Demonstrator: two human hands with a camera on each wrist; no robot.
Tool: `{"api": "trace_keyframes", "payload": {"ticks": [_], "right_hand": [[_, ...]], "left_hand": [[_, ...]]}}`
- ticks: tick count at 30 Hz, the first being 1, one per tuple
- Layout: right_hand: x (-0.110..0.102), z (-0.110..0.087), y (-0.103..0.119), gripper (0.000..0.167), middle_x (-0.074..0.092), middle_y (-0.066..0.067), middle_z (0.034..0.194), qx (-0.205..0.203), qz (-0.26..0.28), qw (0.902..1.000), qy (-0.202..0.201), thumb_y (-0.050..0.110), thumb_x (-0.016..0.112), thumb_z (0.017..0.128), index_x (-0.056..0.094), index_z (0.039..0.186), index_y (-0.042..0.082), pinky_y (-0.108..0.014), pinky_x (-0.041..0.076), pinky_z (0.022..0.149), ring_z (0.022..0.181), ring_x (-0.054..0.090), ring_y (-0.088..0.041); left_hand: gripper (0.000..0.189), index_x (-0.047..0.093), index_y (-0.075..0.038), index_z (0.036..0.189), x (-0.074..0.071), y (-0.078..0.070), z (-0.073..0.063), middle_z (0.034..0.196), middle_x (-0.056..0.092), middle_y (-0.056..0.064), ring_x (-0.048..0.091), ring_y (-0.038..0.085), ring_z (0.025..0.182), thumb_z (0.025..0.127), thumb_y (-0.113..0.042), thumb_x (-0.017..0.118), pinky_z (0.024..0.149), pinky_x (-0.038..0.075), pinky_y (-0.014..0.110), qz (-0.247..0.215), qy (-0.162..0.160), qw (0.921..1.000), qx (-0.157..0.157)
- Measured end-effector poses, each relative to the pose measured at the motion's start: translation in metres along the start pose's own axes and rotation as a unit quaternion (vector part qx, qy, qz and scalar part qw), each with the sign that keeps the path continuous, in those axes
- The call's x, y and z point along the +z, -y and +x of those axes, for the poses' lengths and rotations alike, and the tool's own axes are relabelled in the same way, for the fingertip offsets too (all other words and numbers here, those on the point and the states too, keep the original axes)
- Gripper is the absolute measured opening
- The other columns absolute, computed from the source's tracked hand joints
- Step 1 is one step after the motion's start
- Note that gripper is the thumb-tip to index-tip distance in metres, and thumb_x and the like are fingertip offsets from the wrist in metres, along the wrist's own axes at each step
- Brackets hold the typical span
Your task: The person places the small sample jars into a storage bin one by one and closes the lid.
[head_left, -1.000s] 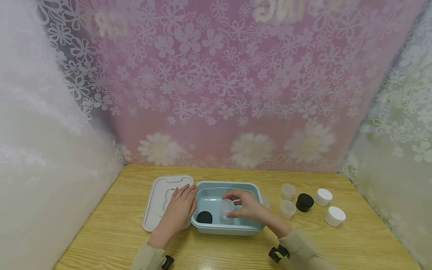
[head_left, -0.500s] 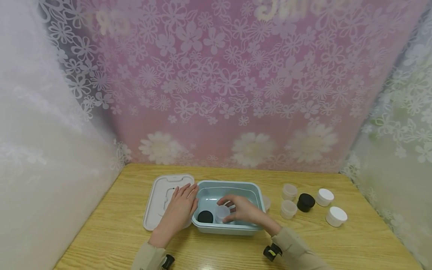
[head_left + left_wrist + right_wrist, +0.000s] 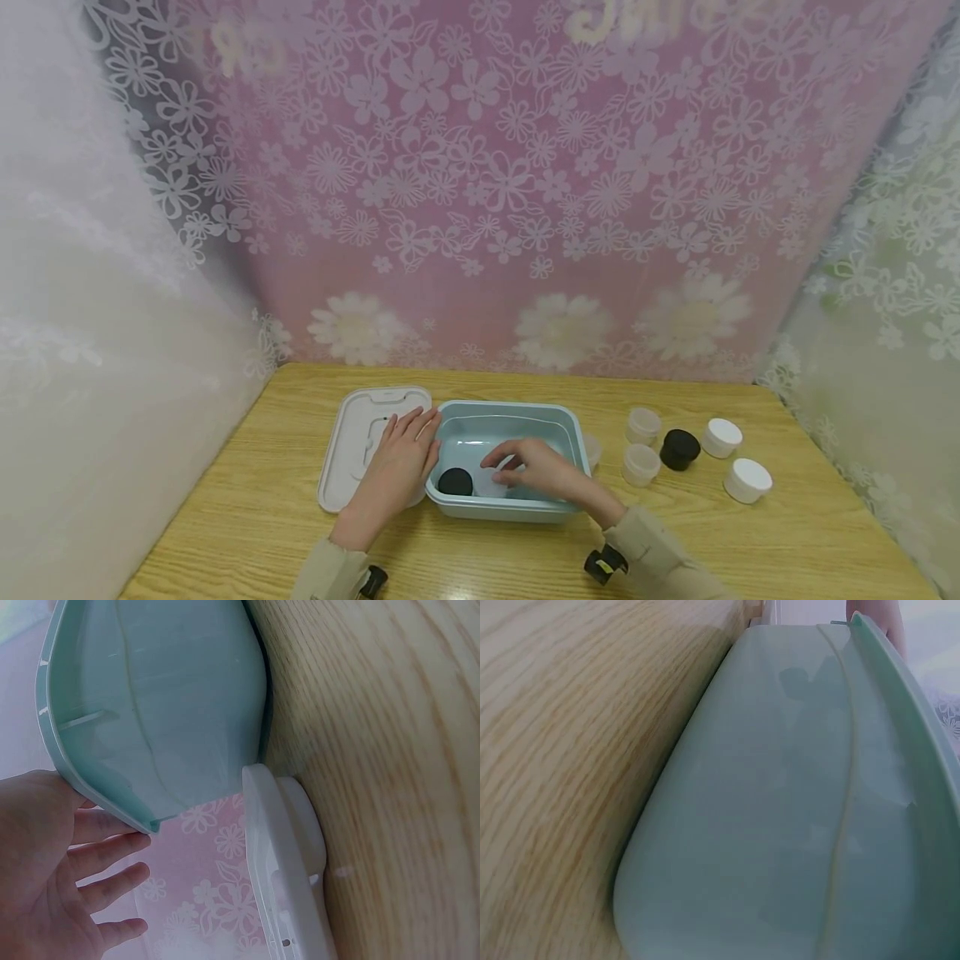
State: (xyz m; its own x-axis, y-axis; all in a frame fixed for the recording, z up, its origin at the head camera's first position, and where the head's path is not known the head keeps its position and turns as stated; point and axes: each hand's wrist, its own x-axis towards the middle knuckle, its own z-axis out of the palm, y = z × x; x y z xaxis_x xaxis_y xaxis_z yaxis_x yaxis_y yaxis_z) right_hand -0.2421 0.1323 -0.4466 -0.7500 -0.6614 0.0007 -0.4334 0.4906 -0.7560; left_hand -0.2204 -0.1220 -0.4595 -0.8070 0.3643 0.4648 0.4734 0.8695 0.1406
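A light blue plastic box (image 3: 510, 514) stands on the table, its outer wall filling much of both wrist views. Inside, at its front left, sit a black-lidded jar (image 3: 455, 482) and a translucent jar (image 3: 489, 485) beside it. My right hand (image 3: 536, 468) reaches into the box, its loosely bent fingers and thumb just over the translucent jar, partly covering it; the right wrist view does not show this hand. My left hand (image 3: 45, 862) rests against the box's left rim with its fingers straight and spread. Under that hand in the head view lies a white lid (image 3: 348, 433).
To the right of the box stand two translucent jars (image 3: 641, 465), another black jar (image 3: 680, 450) and two white jars (image 3: 747, 481). One more translucent jar (image 3: 592, 451) is partly hidden behind the box's right side. Flowered curtains (image 3: 480, 208) enclose the table (image 3: 247, 500).
The translucent jar has moved left and down into the box beside the black jar. My right hand moved left with it, then its fingers came loose above it. The left hand stayed put.
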Motion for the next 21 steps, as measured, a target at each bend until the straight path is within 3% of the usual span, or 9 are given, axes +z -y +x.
{"api": "trace_keyframes", "payload": {"ticks": [11,16,21], "right_hand": [[-0.003,-0.004,0.002,0.023,0.073,-0.011,0.114,-0.008,-0.006,0.9999,-0.001,0.015,0.065,0.1,0.072,0.119,0.004,-0.025,0.057,0.078,0.099,0.07,-0.026],[-0.011,-0.009,-0.003,0.026,0.071,-0.012,0.118,-0.011,0.012,0.9984,-0.055,0.017,0.061,0.103,0.071,0.122,0.003,-0.028,0.058,0.08,0.101,0.069,-0.03],[-0.017,-0.017,-0.005,0.029,0.07,-0.016,0.12,-0.036,0.061,0.9891,-0.129,0.018,0.06,0.103,0.069,0.125,0.001,-0.031,0.06,0.084,0.104,0.07,-0.034]], "left_hand": [[0.04,0.062,-0.001,0.137,0.001,-0.001,0.0,0.139,0.061,0.014,0.052,0.036,0.133,0.1,-0.018,0.064,0.111,0.038,0.061,0.006,-0.011,0.9999,0.005],[0.04,0.062,-0.001,0.137,0.0,-0.001,0.001,0.14,0.06,0.014,0.052,0.037,0.134,0.101,-0.019,0.063,0.112,0.037,0.061,0.003,-0.006,1.0,0.001],[0.04,0.062,-0.001,0.137,0.0,-0.001,0.0,0.14,0.06,0.014,0.051,0.037,0.134,0.101,-0.019,0.062,0.112,0.037,0.061,0.0,-0.004,1.0,-0.002]]}}
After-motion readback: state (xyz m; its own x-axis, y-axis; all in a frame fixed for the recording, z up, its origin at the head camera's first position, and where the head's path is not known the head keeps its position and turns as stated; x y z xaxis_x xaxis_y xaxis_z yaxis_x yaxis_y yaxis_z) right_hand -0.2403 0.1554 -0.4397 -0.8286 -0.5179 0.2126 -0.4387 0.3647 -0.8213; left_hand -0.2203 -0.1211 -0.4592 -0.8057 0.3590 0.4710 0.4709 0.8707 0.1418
